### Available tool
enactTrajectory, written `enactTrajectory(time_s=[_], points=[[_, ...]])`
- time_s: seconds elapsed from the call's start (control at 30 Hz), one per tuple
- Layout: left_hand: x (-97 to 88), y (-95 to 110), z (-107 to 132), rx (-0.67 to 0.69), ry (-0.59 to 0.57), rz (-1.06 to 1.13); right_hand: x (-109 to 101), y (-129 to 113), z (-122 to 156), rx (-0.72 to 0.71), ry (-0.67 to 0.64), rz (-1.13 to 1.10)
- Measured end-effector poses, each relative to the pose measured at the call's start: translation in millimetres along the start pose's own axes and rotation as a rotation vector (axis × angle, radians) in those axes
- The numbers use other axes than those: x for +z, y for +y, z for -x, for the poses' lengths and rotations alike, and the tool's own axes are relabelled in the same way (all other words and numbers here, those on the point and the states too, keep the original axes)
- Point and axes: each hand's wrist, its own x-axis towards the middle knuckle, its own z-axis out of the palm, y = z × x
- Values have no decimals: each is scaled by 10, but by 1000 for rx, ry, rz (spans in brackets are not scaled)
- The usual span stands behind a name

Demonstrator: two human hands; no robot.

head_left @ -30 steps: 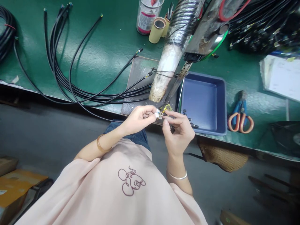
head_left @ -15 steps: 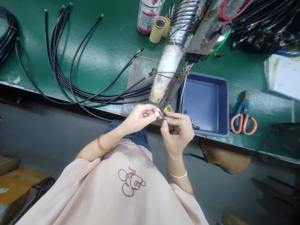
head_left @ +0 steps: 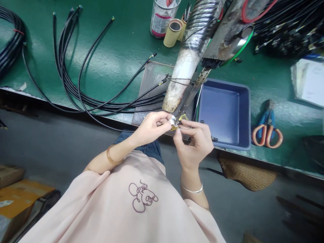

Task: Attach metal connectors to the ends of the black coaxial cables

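Note:
My left hand [head_left: 152, 127] is closed in a pinch on a small white piece [head_left: 173, 122], seen at its fingertips; its exact kind is too small to tell. Facing it, my right hand [head_left: 194, 143] has thumb and fingers drawn together just right of the white piece. What lies between those fingers is mostly hidden. Right above the fingertips, the thin metal arm of a bench soldering fixture [head_left: 194, 88] slants down. Something crumpled and yellow [head_left: 183, 117] lies by its lower end. A foil-wrapped duct [head_left: 174, 81] opens just above my left fingers.
Black cables [head_left: 101, 105] with bared coloured wire ends lie across the green bench [head_left: 131, 37] at left. To the right stand a blue tray [head_left: 222, 111] and orange-handled pliers [head_left: 267, 130]. A plastic jar [head_left: 162, 20] is behind. Many more cables [head_left: 286, 30] pile up far right.
Both hands stay pinched together in nearly the same spot. The bench scene has shifted slightly right in view, as the head moved a little. My right fingertips sit slightly farther right.

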Motion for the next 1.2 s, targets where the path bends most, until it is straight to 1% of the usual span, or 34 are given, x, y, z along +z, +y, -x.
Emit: enactTrajectory(time_s=[0.27,0.5,0.73,0.8,0.87,0.93,1.0,1.03,1.1,1.17,1.2], points=[[6,-4,-1,-5,-4,4,-21,-28,14,-83,14,118],[-21,22,26,-23,-47,-62,-48,24,54,-208,-48,177],[-32,26,70,-53,-58,-60,-65,17,40,-267,-4,187],[-39,48,99,-69,-48,-39,-71,0,38,-224,30,134],[-45,76,132,-61,-51,-13,-78,-23,26,-69,25,25],[-44,102,159,-37,-78,11,-90,-49,7,136,-65,-125],[-37,114,175,-18,-94,29,-110,-72,-6,283,-147,-233],[-33,112,178,-12,-85,37,-121,-82,-4,318,-143,-253],[-26,97,177,-4,-56,47,-146,-95,23,327,-48,-242],[-23,72,172,-4,-42,46,-165,-96,70,274,25,-219],[-23,59,169,-6,-41,44,-172,-94,96,231,22,-211]])
